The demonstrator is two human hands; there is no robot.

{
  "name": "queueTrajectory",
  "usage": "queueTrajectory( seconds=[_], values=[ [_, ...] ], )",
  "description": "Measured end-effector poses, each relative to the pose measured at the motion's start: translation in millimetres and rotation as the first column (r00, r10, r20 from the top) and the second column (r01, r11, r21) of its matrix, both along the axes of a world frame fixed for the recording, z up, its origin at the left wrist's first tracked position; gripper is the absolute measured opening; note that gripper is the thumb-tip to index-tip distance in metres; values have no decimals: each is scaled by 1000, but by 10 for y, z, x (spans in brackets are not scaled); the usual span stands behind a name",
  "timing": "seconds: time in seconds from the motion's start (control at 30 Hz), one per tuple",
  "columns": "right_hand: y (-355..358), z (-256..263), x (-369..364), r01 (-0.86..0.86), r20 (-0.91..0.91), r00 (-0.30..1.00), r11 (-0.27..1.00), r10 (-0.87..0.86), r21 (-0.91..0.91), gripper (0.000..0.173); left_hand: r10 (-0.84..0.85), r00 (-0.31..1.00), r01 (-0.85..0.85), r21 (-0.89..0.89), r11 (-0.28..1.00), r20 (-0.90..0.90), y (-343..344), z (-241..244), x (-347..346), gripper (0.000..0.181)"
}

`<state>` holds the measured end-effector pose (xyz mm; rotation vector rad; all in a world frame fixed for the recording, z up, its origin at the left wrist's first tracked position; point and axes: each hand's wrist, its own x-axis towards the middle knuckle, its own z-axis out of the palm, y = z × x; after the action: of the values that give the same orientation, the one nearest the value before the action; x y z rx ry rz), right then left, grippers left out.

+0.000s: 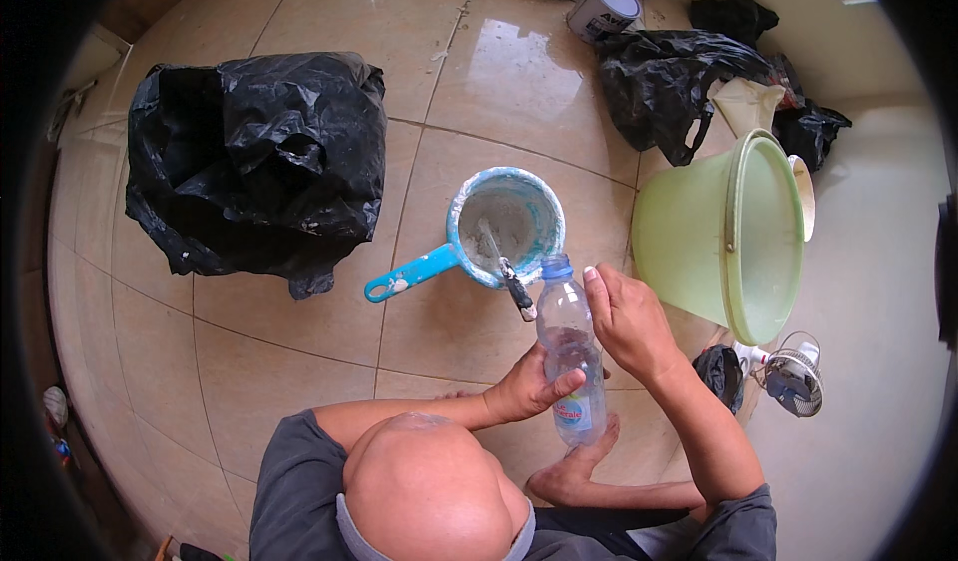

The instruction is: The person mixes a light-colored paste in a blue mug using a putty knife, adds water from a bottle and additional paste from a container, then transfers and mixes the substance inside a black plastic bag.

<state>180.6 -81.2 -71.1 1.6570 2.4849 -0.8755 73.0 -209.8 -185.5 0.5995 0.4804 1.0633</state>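
My left hand [535, 391] is wrapped around the lower half of a clear plastic water bottle [575, 336], which stands roughly upright and has a blue ring at its neck. Beside the bottle's upper part is my right hand [632, 321], its thumb near the neck; whether its hidden fingers hold a cap cannot be seen. Just beyond the bottle, a blue plastic dipper [414, 271] with a splattered rim rests on the tiles and contains grey-white paste. A putty knife or similar tool with a dark, smeared handle [516, 289] leans in it, blade in the paste.
A large black plastic bag [299, 142] stands at the left. A pale green bucket [681, 231] lies on its side at the right, near a small fan [795, 383]. Farther off are more black bags [658, 82] and a paint can [605, 11]. My bare foot [572, 467] is below the bottle.
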Motion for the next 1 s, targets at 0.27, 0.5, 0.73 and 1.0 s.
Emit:
queueTrajectory(
  seconds=[0.27, 0.5, 0.73, 1.0],
  values=[
    [-9, -32, 16, 8, -6, 1000, 1000, -7, 4, 38, -1, 1000, 1, 6, 1000, -2, -8, -61, 20, 68],
    [-41, 0, 45, 47, -27, 998, 998, -48, -45, 37, 58, 986, -53, 33, 998, -155, -25, -144, 13, 74],
    [17, 159, 360, 207, -502, 821, 962, -270, -180, 24, 140, 806, -24, 205, 979, -574, 111, -104, -155, 83],
    [255, 642, 293, -372, -372, 863, 928, 341, -11, 37, 244, 689, 25, 358, 933, -683, 156, -1, -308, 74]
  ],
)
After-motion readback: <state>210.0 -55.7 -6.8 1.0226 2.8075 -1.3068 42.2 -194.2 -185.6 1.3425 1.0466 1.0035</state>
